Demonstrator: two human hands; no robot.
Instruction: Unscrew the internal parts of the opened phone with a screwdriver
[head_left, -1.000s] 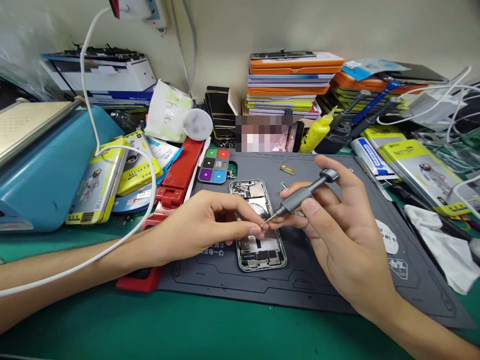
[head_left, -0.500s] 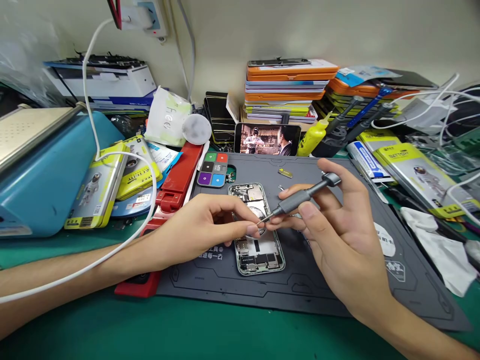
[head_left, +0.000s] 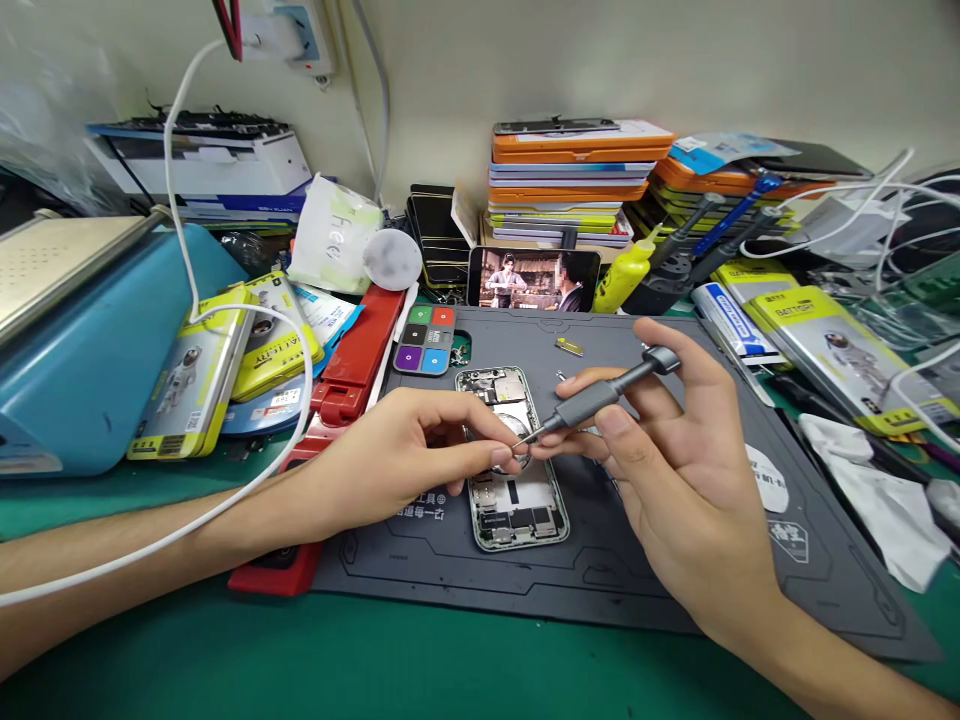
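In my right hand (head_left: 660,450) is a grey precision screwdriver (head_left: 592,402), gripped between thumb and fingers and slanting down to the left. The forefinger bends up by its round end cap. My left hand (head_left: 442,445) is closed in a pinch right at the screwdriver's thin tip; whatever small thing lies between those fingertips is hidden. Both hands are over an opened phone (head_left: 521,515), which lies face up with its inner parts exposed. The fingers cover part of a round silvery ring in its middle.
The phone lies on a grey work mat (head_left: 480,590). Behind are a coloured screw tray (head_left: 424,340), a small yellow-black part (head_left: 569,346) and a propped phone playing video (head_left: 534,278). A red clamp-like tool (head_left: 360,355) and battery boxes (head_left: 832,350) flank the mat. A white cable (head_left: 150,548) crosses my left forearm.
Both hands and the screwdriver keep almost the same pose. The whole view has shifted very slightly, and the picture on the propped phone has changed.
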